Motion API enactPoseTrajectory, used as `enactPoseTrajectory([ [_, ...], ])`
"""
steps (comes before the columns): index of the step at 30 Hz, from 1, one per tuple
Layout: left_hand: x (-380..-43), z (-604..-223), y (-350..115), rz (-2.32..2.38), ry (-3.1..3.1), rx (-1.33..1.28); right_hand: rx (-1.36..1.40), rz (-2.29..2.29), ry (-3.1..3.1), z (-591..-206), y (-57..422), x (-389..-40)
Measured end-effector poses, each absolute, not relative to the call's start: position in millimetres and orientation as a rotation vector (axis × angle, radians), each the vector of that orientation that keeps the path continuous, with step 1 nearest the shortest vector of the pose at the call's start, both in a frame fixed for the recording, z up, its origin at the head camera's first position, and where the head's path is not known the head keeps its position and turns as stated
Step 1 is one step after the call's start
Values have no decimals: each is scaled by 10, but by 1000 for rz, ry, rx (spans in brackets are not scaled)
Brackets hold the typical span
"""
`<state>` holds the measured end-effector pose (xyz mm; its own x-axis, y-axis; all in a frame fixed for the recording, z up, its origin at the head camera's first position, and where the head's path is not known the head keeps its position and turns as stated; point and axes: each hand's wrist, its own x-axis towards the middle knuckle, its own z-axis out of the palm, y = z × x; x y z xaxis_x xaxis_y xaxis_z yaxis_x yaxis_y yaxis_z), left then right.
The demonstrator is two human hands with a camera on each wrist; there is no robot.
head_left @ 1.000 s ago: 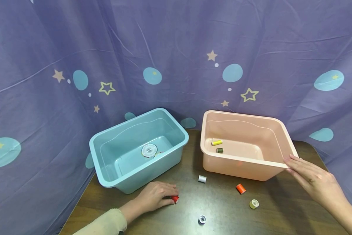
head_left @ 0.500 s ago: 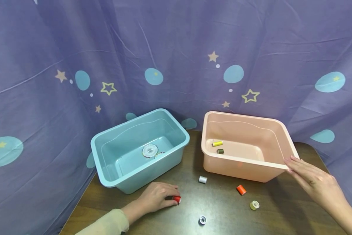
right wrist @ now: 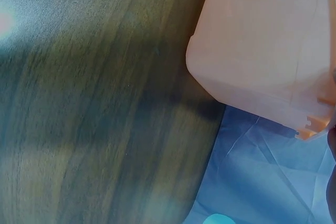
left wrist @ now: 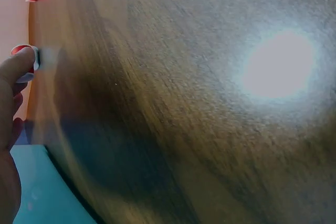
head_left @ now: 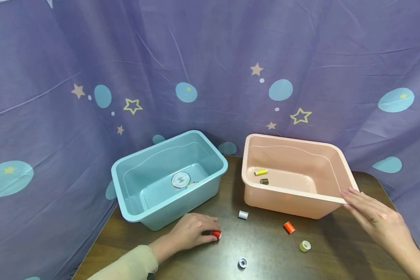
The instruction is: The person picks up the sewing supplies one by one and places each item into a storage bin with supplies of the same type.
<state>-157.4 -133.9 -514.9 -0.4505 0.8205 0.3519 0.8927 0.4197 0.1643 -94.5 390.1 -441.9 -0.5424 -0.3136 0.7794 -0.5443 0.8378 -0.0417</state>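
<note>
My left hand (head_left: pixel 194 231) pinches a red spool of thread (head_left: pixel 216 235) just above or on the table, beside the blue bin's near side. In the left wrist view, the thumb and fingers (left wrist: pixel 16 69) are around the spool at the left edge. My right hand (head_left: pixel 378 217) holds the near right corner of the pink bin (head_left: pixel 283 200), fingers over the rim and thumb below it outside. Inside that bin lie a yellow spool (head_left: pixel 260 172) and a dark green spool (head_left: pixel 264 181). The right wrist view shows mostly the bin's outside wall (right wrist: pixel 257 40).
A blue bin (head_left: pixel 181 210) holds a round wheel of pins (head_left: pixel 180 180). On the table (head_left: pixel 266 256) lie a white spool (head_left: pixel 243 214), an orange spool (head_left: pixel 289 228), a pale yellow spool (head_left: pixel 305 246) and a dark-and-white spool (head_left: pixel 243 263). A patterned curtain (head_left: pixel 213 58) hangs behind.
My left hand has moved slightly right with the red spool, and more of the spool shows. The right hand stays on the pink bin's corner. The head view has shifted slightly.
</note>
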Motion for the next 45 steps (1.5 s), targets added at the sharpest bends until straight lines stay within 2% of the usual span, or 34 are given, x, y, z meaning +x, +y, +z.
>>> enactPoseTrajectory([
  [15,-1560,-5111,-1241,-454,-2399,-1522,548,378,-2220,-4516,3893,-952],
  [32,-1572,-4950,-1042,-474,-2370,-1561,620,331,-2162,-4481,3861,-995],
  [45,-1634,-4591,-818,-456,-2379,-1575,667,329,-2120,-4470,3857,-1001],
])
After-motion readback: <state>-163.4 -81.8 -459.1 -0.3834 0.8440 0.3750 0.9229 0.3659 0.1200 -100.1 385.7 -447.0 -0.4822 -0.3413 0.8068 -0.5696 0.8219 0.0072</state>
